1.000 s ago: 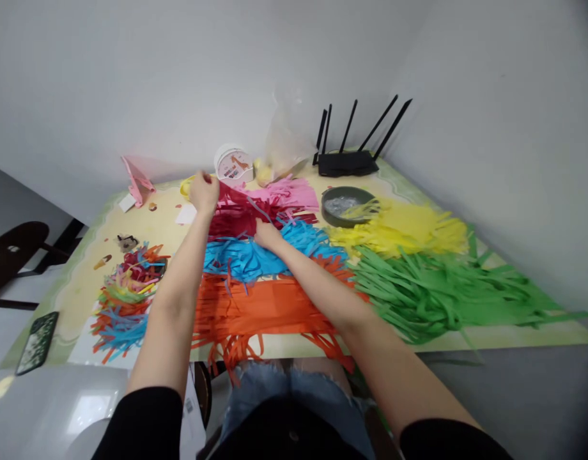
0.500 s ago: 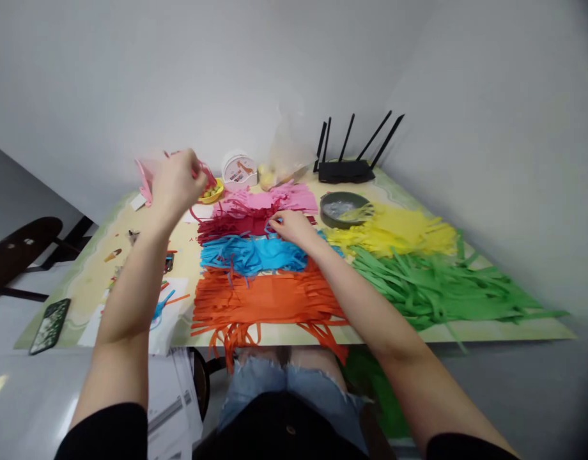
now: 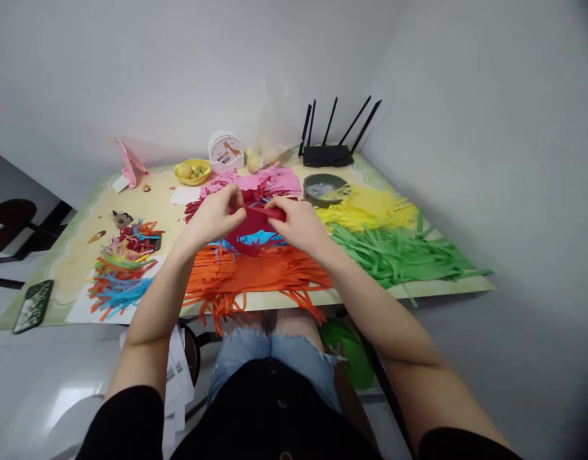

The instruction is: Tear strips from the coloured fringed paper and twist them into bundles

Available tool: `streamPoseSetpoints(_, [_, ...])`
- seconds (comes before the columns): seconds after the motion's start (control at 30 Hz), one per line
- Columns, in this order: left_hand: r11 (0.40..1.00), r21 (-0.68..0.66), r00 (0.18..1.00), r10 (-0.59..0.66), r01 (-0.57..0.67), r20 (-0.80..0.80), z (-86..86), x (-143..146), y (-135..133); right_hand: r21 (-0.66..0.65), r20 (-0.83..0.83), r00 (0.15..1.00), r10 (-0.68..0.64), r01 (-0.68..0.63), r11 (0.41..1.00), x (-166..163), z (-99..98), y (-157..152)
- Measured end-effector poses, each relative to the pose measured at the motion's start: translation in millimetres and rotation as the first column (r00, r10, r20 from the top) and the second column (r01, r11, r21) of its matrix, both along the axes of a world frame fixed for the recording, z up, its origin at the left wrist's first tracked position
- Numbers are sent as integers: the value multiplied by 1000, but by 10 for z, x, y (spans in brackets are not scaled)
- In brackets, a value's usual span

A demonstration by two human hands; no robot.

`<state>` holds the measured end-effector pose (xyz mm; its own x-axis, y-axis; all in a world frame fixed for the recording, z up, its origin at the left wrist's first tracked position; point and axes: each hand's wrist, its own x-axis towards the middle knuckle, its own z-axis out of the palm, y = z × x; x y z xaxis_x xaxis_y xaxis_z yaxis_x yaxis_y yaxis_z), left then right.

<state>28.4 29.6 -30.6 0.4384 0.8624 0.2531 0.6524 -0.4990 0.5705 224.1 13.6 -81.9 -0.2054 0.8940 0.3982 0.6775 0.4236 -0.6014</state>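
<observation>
- Change: left hand (image 3: 220, 214) has come in from the far-left side, near the yellow bowl (image 3: 192, 179); now close beside right hand (image 3: 298, 220), a narrow gap between them.
- Meaning: both hands now appear to work on one crimson strip (image 3: 259, 211), rather than on separate spots; looks like handling of loose strips, mid-step.
- Left hand: thumb and fingers nearly together, pinching one end of the strip.
- Right hand: likewise narrow, thumb against fingers, gripping the strip's other end.
- Strip: roughly level between the hands, raised in front of the crimson fringed sheet (image 3: 193, 211); more crimson hangs below, over the blue fringed sheet (image 3: 260, 238). Blur, can't tell where strip ends and sheet begins.
- Nearer the body: orange fringed sheet (image 3: 260, 271), its fringe drooping past the edge of the surface (image 3: 78, 265). Beyond the crimson: pink fringed sheet (image 3: 289, 179).
- Right side: yellow fringe (image 3: 380, 211), green fringe (image 3: 399, 252).
- Left side: mixed-colour strip bundle (image 3: 119, 268), partly on white paper, now clear of the left forearm.
</observation>
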Motion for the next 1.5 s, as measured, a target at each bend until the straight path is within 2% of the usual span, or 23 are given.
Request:
streamPoseSetpoints(0.1, [988,-85,985,-116,127,128,-81,-42,6,33,-145,985,97,-93,995,189,153,-74])
streamPoseSetpoints(0.2, [982,-124,973,-119,145,198,-117,-43,-15,94,-173,977,123,-108,990,333,234,-138])
streamPoseSetpoints(0.33, [982,-92,942,-131,167,310,-103,-77,-104,115,-218,953,212,-190,975,467,249,-232])
streamPoseSetpoints(0.43, [970,-43,898,-203,238,390,-111,-143,-163,179,-312,908,281,-234,956,520,255,-320])
streamPoseSetpoints(0.53, [946,-75,859,-252,316,445,-113,-211,-203,216,-360,865,350,-288,933,546,281,-400])
streamPoseSetpoints(0.67, [911,-94,856,-338,402,391,10,-281,-258,218,-294,866,404,-351,911,611,361,-446])
streamPoseSetpoints(0.8, [846,-124,843,-481,518,238,176,-322,-293,96,-178,863,472,-462,882,755,475,-414])
streamPoseSetpoints(0.9, [871,-115,864,-443,478,241,195,-297,-291,-5,-144,827,543,-549,836,831,541,-385])
streamPoseSetpoints(0.97, [897,-98,880,-395,432,263,174,-255,-286,9,-135,833,536,-540,842,830,570,-387])
streamPoseSetpoints(1.07, [929,-66,907,-338,364,253,170,-181,-287,97,-76,882,465,-457,884,766,603,-426])
streamPoseSetpoints(1.17, [949,-82,944,-289,304,162,221,-112,-294,163,-7,911,412,-406,899,689,615,-468])
streamPoseSetpoints(1.27, [947,-139,957,-280,289,82,279,-50,-298,193,-40,945,324,-311,931,639,588,-475])
streamPoseSetpoints(1.33, [945,-135,954,-288,298,83,299,-17,-300,172,-77,962,261,-245,954,617,561,-470])
streamPoseSetpoints(1.5, [954,-74,954,-282,290,98,306,15,-307,21,-108,977,182,-181,983,564,573,-503])
